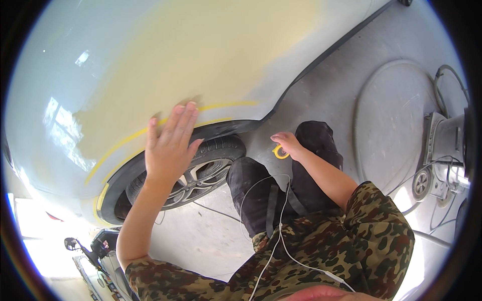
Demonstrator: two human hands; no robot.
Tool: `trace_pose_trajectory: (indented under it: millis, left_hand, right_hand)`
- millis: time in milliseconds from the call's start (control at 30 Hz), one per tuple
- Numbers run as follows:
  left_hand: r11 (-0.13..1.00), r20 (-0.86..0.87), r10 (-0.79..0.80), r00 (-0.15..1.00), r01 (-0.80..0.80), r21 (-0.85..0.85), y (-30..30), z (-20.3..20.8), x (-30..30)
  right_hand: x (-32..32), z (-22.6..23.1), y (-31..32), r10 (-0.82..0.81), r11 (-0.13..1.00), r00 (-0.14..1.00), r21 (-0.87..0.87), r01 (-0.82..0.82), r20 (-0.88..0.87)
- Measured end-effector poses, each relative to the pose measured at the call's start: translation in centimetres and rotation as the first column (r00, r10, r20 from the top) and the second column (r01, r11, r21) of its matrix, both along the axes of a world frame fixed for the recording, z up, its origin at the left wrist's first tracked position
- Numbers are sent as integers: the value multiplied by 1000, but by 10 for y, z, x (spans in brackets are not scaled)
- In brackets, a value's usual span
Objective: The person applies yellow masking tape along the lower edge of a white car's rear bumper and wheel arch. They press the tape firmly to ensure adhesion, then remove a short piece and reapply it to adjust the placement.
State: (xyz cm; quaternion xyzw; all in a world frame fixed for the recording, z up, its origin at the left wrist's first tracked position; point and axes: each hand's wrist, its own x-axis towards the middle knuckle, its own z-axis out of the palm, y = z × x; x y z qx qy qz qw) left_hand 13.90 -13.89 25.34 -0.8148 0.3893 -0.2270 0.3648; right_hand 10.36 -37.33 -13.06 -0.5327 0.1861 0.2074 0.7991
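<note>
A pale car panel [281, 75] with a broad beige-yellow filler patch [201, 55] fills the upper part of the view. My left hand [169, 153] lies on it just above the wheel arch, fingers stretched out across a curved strip of yellow masking tape [228, 104]. Below that strip, a second line of yellow tape [116, 169] follows the arch edge. Over my right knee, my right hand [289, 142] is closed on a roll of yellow masking tape [281, 153]. The roll's ring shows below the fingers.
Under the arch sits a wheel [193, 181] with a black tire. A grey wheeled machine [444, 145] stands at the right, its hose [357, 120] curving over the floor. At the lower left is a dark wheeled object [103, 246]. White earphone cables [281, 226] hang over my lap.
</note>
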Motion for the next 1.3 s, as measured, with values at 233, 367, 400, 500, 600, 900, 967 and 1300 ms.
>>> trace_pose_trajectory:
  millis: [233,367,400,500,600,900,967,1300]
  left_hand:
    - [991,-162,-33,986,52,120,-74,-28,27]
    - [978,-151,-105,983,130,165,-111,-33,44]
    - [973,-156,-82,984,113,202,-120,-35,48]
    - [962,-127,-121,985,148,229,-146,-43,60]
    - [959,-116,-150,982,173,226,-174,-52,70]
    - [958,-181,-270,946,282,44,-274,-86,111]
    - [954,-302,-283,910,300,9,-303,-96,116]
    - [702,-996,-78,-51,-712,-18,-8,-246,-83]
  right_hand:
    - [-4,7,-8,-103,995,994,15,103,-20]
    - [-6,12,-11,-137,989,991,59,137,-7]
    - [-6,13,-12,-148,986,989,76,147,9]
    - [-7,16,-13,-162,982,987,96,160,16]
    - [-13,22,-16,-169,984,986,54,168,8]
    - [-68,47,-11,-205,975,976,75,210,-72]
    - [-88,66,-2,-256,966,963,23,259,-83]
    - [-215,178,-11,-286,951,881,-225,212,-376]
